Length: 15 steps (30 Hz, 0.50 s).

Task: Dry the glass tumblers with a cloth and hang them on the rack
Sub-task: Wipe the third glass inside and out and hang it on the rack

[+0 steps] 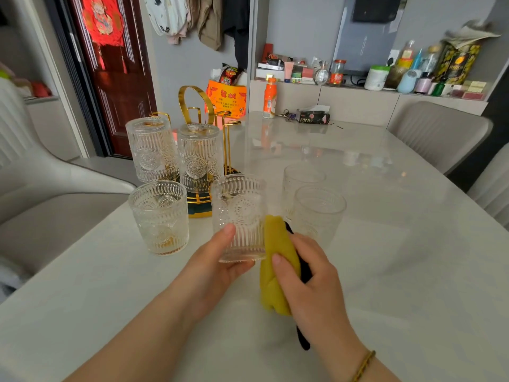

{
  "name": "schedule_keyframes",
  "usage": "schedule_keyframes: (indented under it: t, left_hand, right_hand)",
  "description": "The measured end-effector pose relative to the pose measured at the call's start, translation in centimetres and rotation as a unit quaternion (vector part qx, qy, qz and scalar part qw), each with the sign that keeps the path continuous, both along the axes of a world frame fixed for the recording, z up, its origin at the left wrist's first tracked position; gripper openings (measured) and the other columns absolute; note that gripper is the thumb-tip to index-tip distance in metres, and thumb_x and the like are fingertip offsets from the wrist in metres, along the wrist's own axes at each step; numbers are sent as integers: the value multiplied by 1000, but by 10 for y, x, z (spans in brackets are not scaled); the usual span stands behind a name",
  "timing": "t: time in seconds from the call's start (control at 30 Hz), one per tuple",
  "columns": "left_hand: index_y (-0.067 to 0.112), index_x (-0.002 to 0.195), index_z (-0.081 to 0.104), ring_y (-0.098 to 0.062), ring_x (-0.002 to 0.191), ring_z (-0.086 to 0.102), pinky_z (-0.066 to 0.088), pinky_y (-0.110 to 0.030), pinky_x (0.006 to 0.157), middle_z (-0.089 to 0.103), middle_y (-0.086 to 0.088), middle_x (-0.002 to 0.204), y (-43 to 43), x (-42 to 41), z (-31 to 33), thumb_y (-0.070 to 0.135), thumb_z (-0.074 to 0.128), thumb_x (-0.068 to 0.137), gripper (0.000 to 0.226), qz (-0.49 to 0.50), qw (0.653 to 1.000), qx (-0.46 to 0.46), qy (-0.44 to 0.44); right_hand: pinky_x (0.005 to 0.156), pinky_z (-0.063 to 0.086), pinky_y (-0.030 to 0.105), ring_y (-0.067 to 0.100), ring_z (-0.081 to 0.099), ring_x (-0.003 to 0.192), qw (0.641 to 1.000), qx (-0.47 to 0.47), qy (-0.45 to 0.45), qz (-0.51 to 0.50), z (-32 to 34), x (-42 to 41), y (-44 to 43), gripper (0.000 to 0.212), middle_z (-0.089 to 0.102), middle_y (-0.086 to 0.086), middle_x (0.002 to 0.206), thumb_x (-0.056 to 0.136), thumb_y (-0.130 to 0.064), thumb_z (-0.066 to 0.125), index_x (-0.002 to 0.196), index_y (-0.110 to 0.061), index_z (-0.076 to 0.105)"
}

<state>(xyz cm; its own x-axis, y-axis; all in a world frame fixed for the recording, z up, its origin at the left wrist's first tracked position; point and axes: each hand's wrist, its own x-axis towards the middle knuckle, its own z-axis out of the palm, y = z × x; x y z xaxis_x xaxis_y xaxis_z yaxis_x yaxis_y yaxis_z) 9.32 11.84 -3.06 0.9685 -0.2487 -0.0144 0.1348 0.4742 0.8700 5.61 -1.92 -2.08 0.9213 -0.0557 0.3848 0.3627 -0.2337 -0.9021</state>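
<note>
1. Nearest: right hand (308, 282), fingers clamped on a folded yellow cloth (275, 271), which touches the right side of the held tumbler (239, 216).
2. Beside it: left hand (217, 267), fingers curled round the base of that embossed glass, mouth up.
3. Standing on the tabletop (385, 244): left tumbler (159, 216) upright; to the right, behind the cloth, two upright tumblers (316, 213) close together.
4. Farther back, left: gold rack (197, 106) with two hung tumblers (199, 158), mouths down.
</note>
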Motion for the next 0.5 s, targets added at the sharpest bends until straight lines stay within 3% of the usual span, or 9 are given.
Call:
schedule_keyframes:
  t: [0.1,0.17,0.23,0.3,0.37,0.5]
  left_hand:
    - [18,88,74,-20,92,66,58,-28,74,73,-5,96,0,0,1,48,67,62,41,-2,1000,0,-7]
    - [15,98,72,-23,96,67,57,-30,74,71,-10,105,-2,0,1,54,81,46,66,-6,1000,-1,-16]
    - [7,114,61,-24,97,67,57,-30,74,69,-13,107,-3,0,0,51,77,55,75,6,1000,7,-21]
    - [2,119,54,-21,92,69,57,-28,72,70,-11,102,-3,1,-1,41,59,69,63,9,999,24,-21]
    - [4,119,53,-19,91,68,57,-28,73,69,-11,103,-3,-1,-1,38,58,69,61,6,998,62,-32]
    - [11,121,50,-23,97,67,56,-33,81,69,-10,109,0,-2,-2,60,82,38,102,-32,993,92,-63]
  right_hand:
    - [82,31,-4,-18,44,106,996,-41,-73,-30,1,-2,2,37,48,-26,114,66,-43,52,102,-49,58]
    - [86,31,-2,-15,43,109,990,-64,-114,-61,0,0,-1,44,46,-27,117,67,-41,49,110,-45,57]
    - [91,34,3,-5,44,111,982,-93,-141,-84,-2,2,-2,51,46,-27,117,69,-39,48,119,-42,44]
    - [94,35,8,2,46,108,977,-113,-151,-95,-5,3,0,49,48,-22,116,70,-38,48,118,-39,43]
    - [92,34,6,5,47,104,971,-137,-165,-102,-6,3,2,46,42,-17,120,71,-37,49,117,-37,45]
    - [92,33,5,0,45,107,971,-132,-168,-107,-2,1,0,44,40,-27,121,72,-38,48,116,-41,47]
